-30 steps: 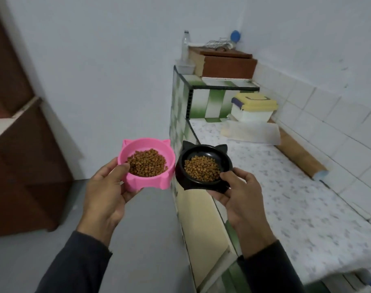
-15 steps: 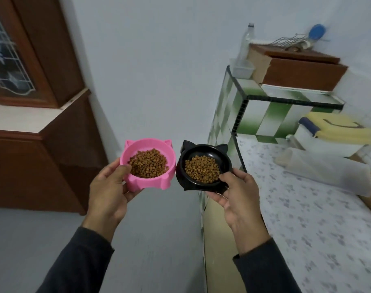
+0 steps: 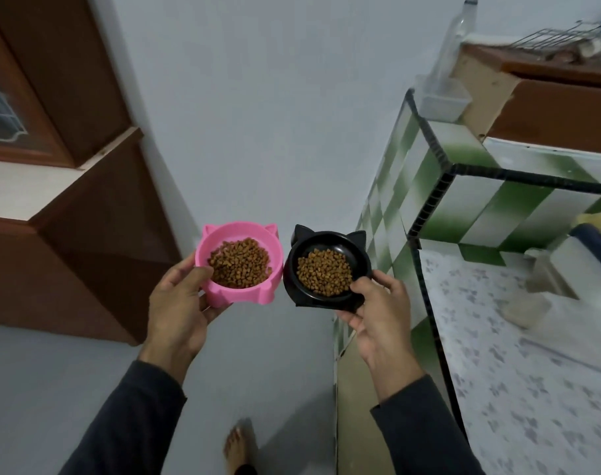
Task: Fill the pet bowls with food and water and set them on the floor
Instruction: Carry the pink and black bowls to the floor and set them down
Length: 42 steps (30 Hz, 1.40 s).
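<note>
A pink cat-eared bowl holds brown kibble. My left hand grips it at its near left rim, thumb over the edge. Right beside it, rims almost touching, a black cat-eared bowl also holds kibble. My right hand grips this one at its near right rim with the thumb on top. Both bowls are level and held in the air above the grey floor, just left of the counter's end.
A tiled counter with a speckled top runs along the right, with a green-and-white raised block and containers on it. A brown wooden cabinet stands at the left. My bare foot is on the floor below.
The view has swung left and away from the counter, and the cabinet and floor now fill more of the frame. Both hands keep the same hold on the bowls. My foot has come into view.
</note>
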Motion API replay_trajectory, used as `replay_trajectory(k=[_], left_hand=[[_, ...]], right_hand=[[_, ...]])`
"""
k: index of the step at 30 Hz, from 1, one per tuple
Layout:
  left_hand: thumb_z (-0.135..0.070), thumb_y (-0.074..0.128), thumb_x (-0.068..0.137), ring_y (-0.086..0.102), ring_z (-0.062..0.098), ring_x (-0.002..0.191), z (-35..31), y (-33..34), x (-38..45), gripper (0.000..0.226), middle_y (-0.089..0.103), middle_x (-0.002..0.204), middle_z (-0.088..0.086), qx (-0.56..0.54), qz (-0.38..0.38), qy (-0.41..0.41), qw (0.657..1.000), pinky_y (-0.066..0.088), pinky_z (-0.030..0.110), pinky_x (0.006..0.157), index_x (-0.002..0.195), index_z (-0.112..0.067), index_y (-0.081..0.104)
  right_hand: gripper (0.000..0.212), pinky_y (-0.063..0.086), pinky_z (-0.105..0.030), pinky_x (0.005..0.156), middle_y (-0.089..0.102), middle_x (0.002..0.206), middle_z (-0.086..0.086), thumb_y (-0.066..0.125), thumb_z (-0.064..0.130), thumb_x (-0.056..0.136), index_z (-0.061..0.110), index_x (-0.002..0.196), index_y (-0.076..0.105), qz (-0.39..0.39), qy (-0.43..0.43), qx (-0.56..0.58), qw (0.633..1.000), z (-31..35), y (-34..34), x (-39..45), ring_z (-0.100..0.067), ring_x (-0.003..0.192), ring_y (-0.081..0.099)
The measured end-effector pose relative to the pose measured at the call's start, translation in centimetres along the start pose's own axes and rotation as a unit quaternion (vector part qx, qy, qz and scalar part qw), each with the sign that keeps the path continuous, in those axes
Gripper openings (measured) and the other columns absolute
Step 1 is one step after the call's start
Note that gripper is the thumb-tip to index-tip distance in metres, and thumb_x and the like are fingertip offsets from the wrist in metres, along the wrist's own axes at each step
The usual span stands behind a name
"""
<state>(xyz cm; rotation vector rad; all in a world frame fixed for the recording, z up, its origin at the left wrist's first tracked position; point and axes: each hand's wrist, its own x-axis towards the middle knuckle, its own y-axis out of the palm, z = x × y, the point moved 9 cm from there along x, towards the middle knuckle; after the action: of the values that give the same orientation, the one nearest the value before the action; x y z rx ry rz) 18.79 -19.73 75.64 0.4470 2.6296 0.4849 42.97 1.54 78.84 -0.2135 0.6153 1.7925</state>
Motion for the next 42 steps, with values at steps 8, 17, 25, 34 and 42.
replay_trajectory(k=[8,17,25,34,42], left_hand=[[-0.006,0.061,0.097,0.077,0.025,0.091,-0.1,3.2,10.3,0.036,0.075,0.121,0.005,0.011,0.003,-0.016,1.0,0.061,0.037,0.066,0.125,-0.026,0.071],[-0.004,0.059,0.097,0.075,0.022,0.086,0.6,6.1,20.5,0.04,0.073,0.123,0.007,0.02,0.018,-0.047,0.999,0.061,0.038,0.068,0.131,-0.023,0.068],[-0.003,0.058,0.098,0.078,0.021,0.082,4.3,7.1,28.3,0.043,0.076,0.118,0.005,0.021,0.002,-0.083,0.996,0.062,0.037,0.066,0.135,-0.023,0.065],[-0.001,0.058,0.097,0.077,0.024,0.087,10.9,8.0,35.9,0.047,0.077,0.117,0.005,0.022,-0.026,-0.107,0.994,0.062,0.039,0.071,0.137,-0.024,0.062],[-0.003,0.057,0.098,0.074,0.03,0.108,19.7,6.0,43.6,0.051,0.072,0.128,0.008,0.038,-0.037,-0.146,0.988,0.062,0.04,0.073,0.14,-0.032,0.059]], right_hand=[[0.045,0.06,-0.038,0.061,0.063,0.119,-0.016,0.062,-0.006,0.082,0.024,0.115,0.056,-0.035,0.0,-0.002,0.999,-1.0,5.2,9.8,-0.034,0.101,0.069],[0.05,0.059,-0.037,0.061,0.058,0.123,-0.012,0.058,-0.006,0.081,0.031,0.115,0.053,-0.065,0.014,-0.009,0.998,-3.0,10.7,18.7,-0.032,0.104,0.066],[0.054,0.063,-0.045,0.069,0.06,0.122,-0.01,0.06,-0.006,0.082,0.031,0.12,0.054,-0.082,0.032,-0.015,0.996,-5.5,12.7,26.5,-0.03,0.106,0.065],[0.055,0.061,-0.038,0.064,0.059,0.121,-0.01,0.058,-0.008,0.082,0.033,0.118,0.055,-0.087,0.048,-0.039,0.994,-9.9,13.0,36.6,-0.029,0.104,0.066],[0.057,0.06,-0.036,0.065,0.059,0.125,-0.01,0.055,-0.011,0.08,0.033,0.117,0.058,-0.101,0.086,-0.016,0.991,-17.3,12.3,45.3,-0.029,0.108,0.063]])
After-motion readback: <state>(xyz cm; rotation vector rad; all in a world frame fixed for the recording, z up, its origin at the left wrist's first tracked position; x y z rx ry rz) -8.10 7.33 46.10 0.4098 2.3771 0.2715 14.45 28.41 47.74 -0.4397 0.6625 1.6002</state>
